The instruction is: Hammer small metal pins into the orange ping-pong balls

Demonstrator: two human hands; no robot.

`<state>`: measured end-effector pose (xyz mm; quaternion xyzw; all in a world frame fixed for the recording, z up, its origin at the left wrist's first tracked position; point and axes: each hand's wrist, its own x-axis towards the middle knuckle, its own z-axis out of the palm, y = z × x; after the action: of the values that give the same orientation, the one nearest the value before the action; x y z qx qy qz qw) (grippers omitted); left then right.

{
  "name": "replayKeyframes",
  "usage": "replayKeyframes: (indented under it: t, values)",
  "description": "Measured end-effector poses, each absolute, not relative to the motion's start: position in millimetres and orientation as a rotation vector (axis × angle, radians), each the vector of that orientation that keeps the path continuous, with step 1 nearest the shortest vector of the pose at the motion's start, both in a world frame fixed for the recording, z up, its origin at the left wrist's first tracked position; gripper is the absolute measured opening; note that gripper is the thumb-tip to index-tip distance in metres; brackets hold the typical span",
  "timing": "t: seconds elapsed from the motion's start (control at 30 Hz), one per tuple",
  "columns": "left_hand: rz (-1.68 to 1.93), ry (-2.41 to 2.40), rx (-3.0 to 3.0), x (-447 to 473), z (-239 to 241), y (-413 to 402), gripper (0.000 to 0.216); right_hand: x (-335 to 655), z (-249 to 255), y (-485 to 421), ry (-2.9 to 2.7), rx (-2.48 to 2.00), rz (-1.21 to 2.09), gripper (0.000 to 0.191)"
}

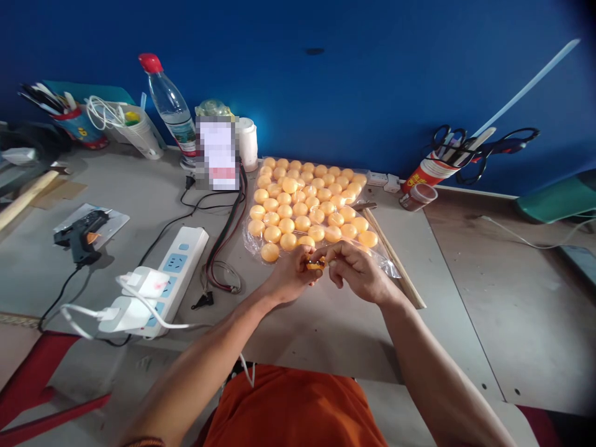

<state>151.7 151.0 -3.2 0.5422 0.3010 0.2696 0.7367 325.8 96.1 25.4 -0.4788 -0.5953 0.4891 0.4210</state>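
Both my hands meet over the table just in front of a clear plastic sheet covered with several orange half-shells laid in rows. My left hand and my right hand are both closed in a pinch around one small orange piece held between them. Most of that piece is hidden by my fingers.
A white power strip with chargers and cables lies to the left, with a black glue gun beyond it. A wooden stick runs beside the sheet. At the back stand a water bottle, cups of pens, and a cup of scissors.
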Motion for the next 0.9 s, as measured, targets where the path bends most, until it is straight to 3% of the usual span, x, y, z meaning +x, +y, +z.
replayKeyframes:
  t: [0.17, 0.53, 0.9]
  values:
    - [0.583, 0.633, 1.076, 150.5, 0.4, 151.1, 0.041, 332.2, 22.2, 102.2, -1.395, -1.108, 1.174, 0.010]
    - [0.581, 0.623, 0.758, 145.7, 7.0, 152.7, 0.054, 327.6, 23.8, 107.3, -1.122, -1.197, 1.384, 0.014]
    - [0.627, 0.637, 0.829, 148.3, -1.4, 153.2, 0.059, 323.4, 19.4, 107.3, -1.138, -1.350, 1.300, 0.007]
